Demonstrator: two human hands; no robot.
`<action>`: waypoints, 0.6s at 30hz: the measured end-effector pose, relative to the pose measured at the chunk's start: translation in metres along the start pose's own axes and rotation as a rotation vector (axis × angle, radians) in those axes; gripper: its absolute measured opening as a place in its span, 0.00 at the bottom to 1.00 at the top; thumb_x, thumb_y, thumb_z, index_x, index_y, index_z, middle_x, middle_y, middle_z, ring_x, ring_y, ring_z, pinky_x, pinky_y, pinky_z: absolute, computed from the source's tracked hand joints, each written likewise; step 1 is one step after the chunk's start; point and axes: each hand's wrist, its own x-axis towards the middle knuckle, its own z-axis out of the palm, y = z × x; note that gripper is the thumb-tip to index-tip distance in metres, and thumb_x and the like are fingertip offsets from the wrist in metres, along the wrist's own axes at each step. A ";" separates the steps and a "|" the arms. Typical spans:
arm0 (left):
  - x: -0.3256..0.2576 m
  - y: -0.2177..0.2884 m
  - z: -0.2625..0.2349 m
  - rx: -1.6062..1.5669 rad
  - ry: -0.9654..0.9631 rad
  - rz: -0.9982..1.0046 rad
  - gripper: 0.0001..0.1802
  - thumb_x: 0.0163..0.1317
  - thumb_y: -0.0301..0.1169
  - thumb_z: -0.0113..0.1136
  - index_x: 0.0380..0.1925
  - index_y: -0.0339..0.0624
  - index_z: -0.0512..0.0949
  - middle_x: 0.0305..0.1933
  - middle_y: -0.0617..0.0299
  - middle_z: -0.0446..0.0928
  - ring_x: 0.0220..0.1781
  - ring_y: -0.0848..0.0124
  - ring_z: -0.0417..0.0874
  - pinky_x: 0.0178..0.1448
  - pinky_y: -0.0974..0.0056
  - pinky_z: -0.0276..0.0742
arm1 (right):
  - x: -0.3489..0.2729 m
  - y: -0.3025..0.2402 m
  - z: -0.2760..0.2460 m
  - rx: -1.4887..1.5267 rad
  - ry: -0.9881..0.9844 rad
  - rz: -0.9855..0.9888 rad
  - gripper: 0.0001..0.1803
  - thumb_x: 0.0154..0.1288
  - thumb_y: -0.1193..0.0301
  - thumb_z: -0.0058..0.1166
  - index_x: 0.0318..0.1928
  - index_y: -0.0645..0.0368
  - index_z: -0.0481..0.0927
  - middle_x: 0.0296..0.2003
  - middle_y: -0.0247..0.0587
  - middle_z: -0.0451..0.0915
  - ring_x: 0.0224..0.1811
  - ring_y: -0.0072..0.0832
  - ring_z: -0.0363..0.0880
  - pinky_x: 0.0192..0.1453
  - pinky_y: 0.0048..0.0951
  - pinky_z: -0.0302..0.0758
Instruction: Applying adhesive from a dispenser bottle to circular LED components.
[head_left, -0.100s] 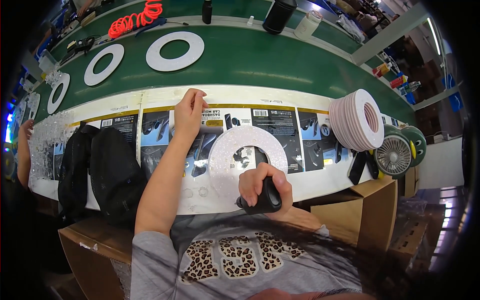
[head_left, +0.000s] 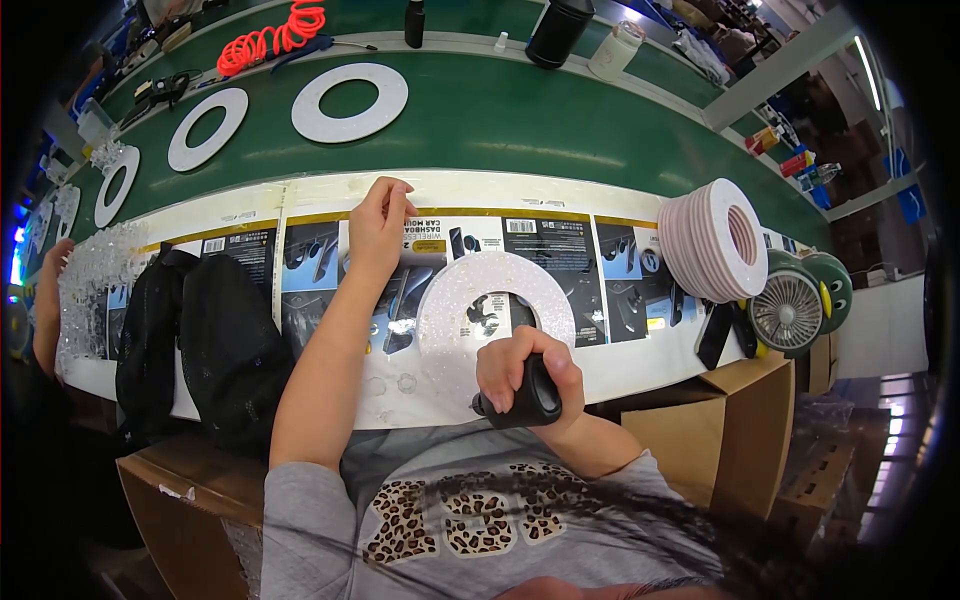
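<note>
A flat white speckled ring lies on the worktable in front of me. My right hand is closed round a rounded black hand tool with a small tip at its left end. I cannot make out the exact kind of tool. It is held over the near right part of the ring, and the hand covers some of the rim. Farther off and to the left, my left hand rests with curled fingers at the far edge of a printed packaging sheet. Whatever is inside those fingers, if anything, is hidden.
A stack of similar rings stands right, beside a small green fan. Black sleeve-like fabric lies left, near clear bubbly plastic. More rings lie on the green surface beyond. Another person's arm reaches in far left.
Both hands stay almost where they were. Dark hair strands have shifted over my shirt, and more of my right forearm shows.
</note>
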 end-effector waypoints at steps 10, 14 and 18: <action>0.001 -0.003 0.000 0.002 0.023 0.019 0.12 0.70 0.34 0.48 0.34 0.37 0.75 0.21 0.62 0.77 0.24 0.76 0.76 0.32 0.70 0.70 | 0.002 0.001 -0.002 -0.040 -0.016 -0.003 0.24 0.70 0.51 0.36 0.26 0.58 0.66 0.17 0.37 0.70 0.21 0.24 0.65 0.29 0.24 0.63; 0.001 -0.003 -0.002 0.011 0.020 0.017 0.12 0.70 0.34 0.48 0.34 0.37 0.75 0.21 0.62 0.77 0.24 0.76 0.76 0.32 0.71 0.70 | 0.004 -0.001 0.000 -0.001 0.006 -0.015 0.22 0.71 0.52 0.33 0.27 0.57 0.65 0.18 0.36 0.69 0.22 0.25 0.66 0.30 0.26 0.64; 0.001 -0.004 -0.001 0.011 0.019 0.017 0.11 0.69 0.33 0.48 0.34 0.37 0.75 0.21 0.62 0.77 0.24 0.76 0.76 0.32 0.71 0.70 | 0.007 -0.007 0.001 0.083 -0.012 -0.043 0.21 0.71 0.53 0.33 0.28 0.56 0.64 0.18 0.36 0.69 0.22 0.25 0.66 0.31 0.26 0.64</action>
